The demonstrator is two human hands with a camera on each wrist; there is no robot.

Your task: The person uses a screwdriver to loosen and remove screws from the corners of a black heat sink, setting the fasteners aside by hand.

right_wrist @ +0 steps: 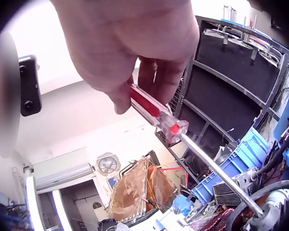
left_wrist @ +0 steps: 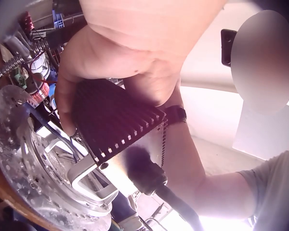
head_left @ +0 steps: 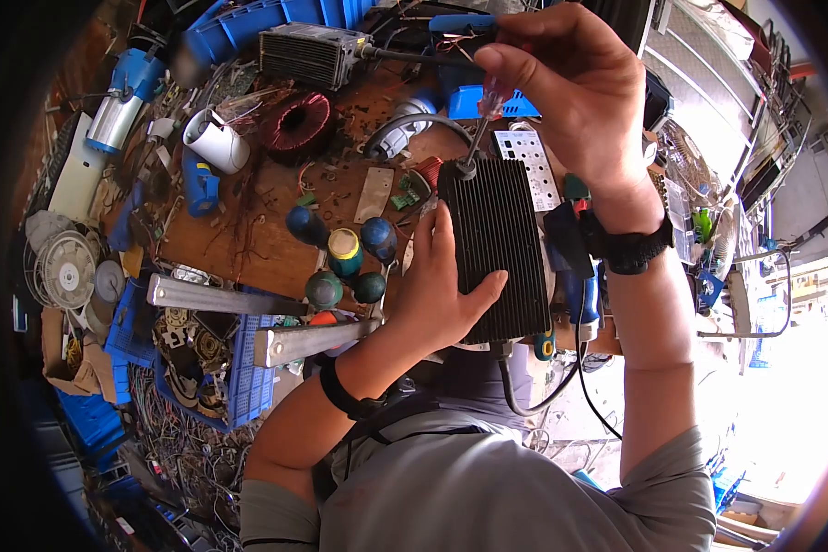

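Note:
A black finned metal box with a cable out of each end stands in front of the person's body. My left hand grips it, fingers at its left side and thumb over the fins. In the left wrist view, the fins lie under that palm. High over the far end, my right hand holds a screwdriver by its clear and red handle. Its shaft slants down to the round cable fitting at the box's far end. A perforated metal disc shows below the box.
Several screwdriver handles stand upright left of the left hand. Behind them lie a copper coil and a second finned box. A blue crate of scrap parts sits at the near left, below two metal bars.

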